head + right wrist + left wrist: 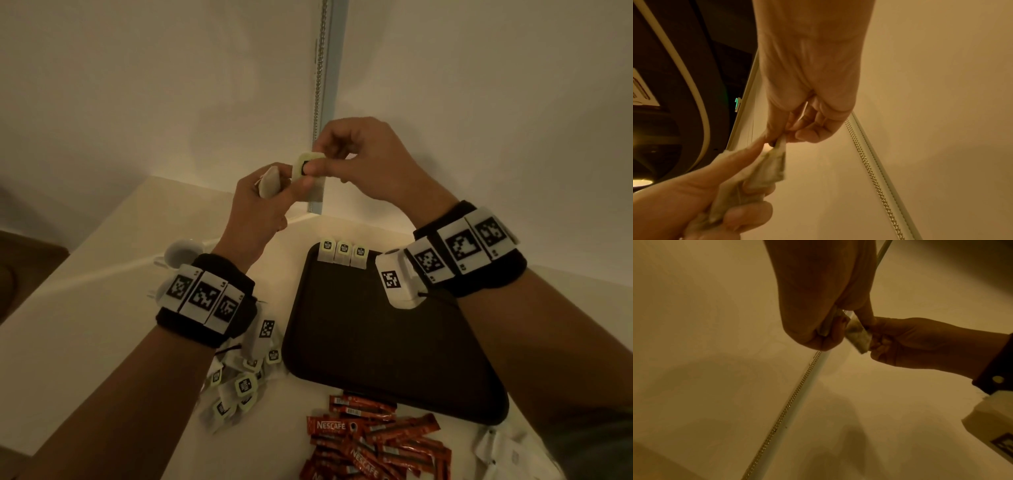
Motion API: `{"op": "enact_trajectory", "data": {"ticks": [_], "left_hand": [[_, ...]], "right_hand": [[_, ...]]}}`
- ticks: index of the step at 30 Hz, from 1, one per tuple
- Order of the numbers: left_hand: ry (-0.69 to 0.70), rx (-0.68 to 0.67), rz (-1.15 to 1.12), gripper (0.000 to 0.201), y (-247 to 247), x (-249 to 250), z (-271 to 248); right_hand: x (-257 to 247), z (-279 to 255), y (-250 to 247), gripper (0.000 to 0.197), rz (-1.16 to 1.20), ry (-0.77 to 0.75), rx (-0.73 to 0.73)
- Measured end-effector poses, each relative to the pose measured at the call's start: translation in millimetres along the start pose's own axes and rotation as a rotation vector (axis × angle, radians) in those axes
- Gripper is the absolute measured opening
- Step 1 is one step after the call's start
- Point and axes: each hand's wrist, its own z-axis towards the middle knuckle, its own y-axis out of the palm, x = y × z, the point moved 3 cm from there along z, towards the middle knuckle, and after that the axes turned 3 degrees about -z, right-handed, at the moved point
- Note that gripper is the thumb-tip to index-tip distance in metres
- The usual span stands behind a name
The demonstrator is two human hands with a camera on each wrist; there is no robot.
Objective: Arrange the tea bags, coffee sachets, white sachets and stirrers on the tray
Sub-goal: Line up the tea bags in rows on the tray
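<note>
Pale desk (102, 325) under warm light, and you've got both hands raised at twelve o'clock above the tray (359, 342), left hand (253, 202) gripping a tea bag (269, 182) while right hand (359, 161) pinches its tag (303, 164), probably untangling it before joining the row of three (342, 253) at the tray's far edge.

white table (102, 342) | dark tray (359, 342) | loose tea bags (239, 383) | coffee sachets (376, 442)

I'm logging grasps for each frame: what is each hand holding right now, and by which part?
The left hand grips tea bags by their pouches; the right hand pinches one bag's paper tag between thumb and fingers.
</note>
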Motion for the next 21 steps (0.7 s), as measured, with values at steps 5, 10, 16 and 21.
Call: {"op": "enact_trajectory", "data": {"ticks": [5, 10, 16, 21], "left_hand": [[0.009, 0.047, -0.028, 0.010, -1.2, -0.2, 0.9], [0.022, 0.076, -0.038, 0.006, 4.6, 0.9, 0.4], [-0.014, 0.095, -0.126, 0.012, 8.0, -1.0, -0.5], [-0.006, 0.120, -0.091, 0.014, 4.4, 1.2, -1.6]], "right_hand": [[0.2, -0.5, -0.3, 0.008, 0.036, 0.055, -0.069], [0.9, -4.3, 6.7, 0.008, 0.082, 0.042, -0.066], [3.6, -6.3, 2.3, 0.009, 0.208, 0.085, 0.059], [4.3, -8.3, 0.1, 0.016, 0.186, 0.131, 0.025]]}}
